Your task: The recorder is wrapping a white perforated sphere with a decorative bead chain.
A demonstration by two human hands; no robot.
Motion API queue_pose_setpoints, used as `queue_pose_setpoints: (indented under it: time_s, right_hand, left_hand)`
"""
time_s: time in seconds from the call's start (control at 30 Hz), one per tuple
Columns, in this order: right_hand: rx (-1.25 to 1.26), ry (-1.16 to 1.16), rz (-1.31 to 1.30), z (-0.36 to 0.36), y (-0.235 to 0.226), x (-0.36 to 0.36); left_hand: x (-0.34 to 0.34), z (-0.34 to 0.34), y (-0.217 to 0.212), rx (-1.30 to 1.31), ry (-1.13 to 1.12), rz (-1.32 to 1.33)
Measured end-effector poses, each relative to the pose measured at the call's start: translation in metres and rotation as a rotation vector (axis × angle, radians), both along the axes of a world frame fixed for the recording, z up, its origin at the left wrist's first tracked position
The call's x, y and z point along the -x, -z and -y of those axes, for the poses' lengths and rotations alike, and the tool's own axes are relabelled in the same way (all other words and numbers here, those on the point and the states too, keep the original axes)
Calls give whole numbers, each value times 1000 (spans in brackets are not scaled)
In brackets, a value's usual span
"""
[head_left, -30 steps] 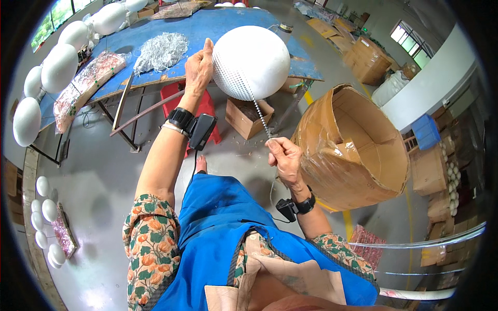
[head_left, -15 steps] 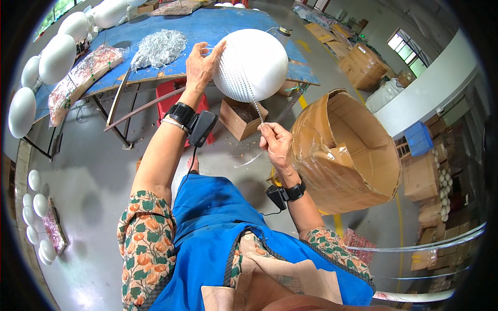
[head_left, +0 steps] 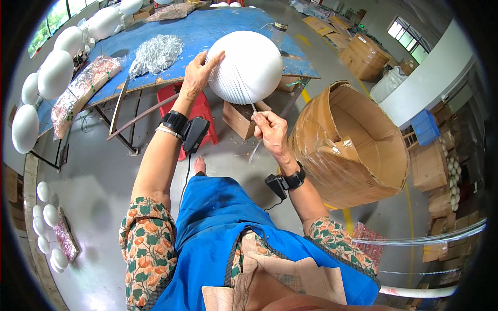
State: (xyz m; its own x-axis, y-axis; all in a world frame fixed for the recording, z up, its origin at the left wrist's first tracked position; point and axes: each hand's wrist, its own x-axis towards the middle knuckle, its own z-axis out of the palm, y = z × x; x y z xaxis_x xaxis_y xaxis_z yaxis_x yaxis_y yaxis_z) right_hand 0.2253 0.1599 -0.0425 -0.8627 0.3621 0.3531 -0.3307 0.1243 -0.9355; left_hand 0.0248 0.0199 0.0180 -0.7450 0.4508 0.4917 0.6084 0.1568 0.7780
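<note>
Right hand point(head_left: 271, 130) drawn closer under one white ball point(head_left: 245, 66) since half a second ago, fingers pinching one thin clear strip point(head_left: 254, 147), left hand point(head_left: 196, 76) spread open against ball's side, one cardboard drum point(head_left: 358, 145) just right, above one blue table point(head_left: 155, 31).

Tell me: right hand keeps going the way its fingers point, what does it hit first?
Probably the white ball. The right hand pinches a thin strand pointing up at the ball's underside, just above it; depth is uncertain.
</note>
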Motion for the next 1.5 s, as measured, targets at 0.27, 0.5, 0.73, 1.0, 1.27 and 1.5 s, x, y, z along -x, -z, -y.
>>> queue_pose_setpoints:
  time_s: [0.27,0.5,0.73,1.0,1.27,1.5]
  right_hand:
    - [33,25,140,2,17,-64]
    - [94,17,155,23,18,-99]
    - [162,-7,181,22,30,-74]
    - [179,-14,166,11,42,-49]
    - [187,11,106,15,37,-26]
    - [165,13,52,16,39,-10]
  left_hand:
    - [3,-3,-3,34,-366,-335]
    - [2,-10,-13,-231,-414,-108]
    - [1,-12,-20,-148,-410,11]
    - [2,0,8,41,-172,-255]
    - [-6,0,-3,-127,-172,-25]
    - [-11,-3,-11,-124,-295,-99]
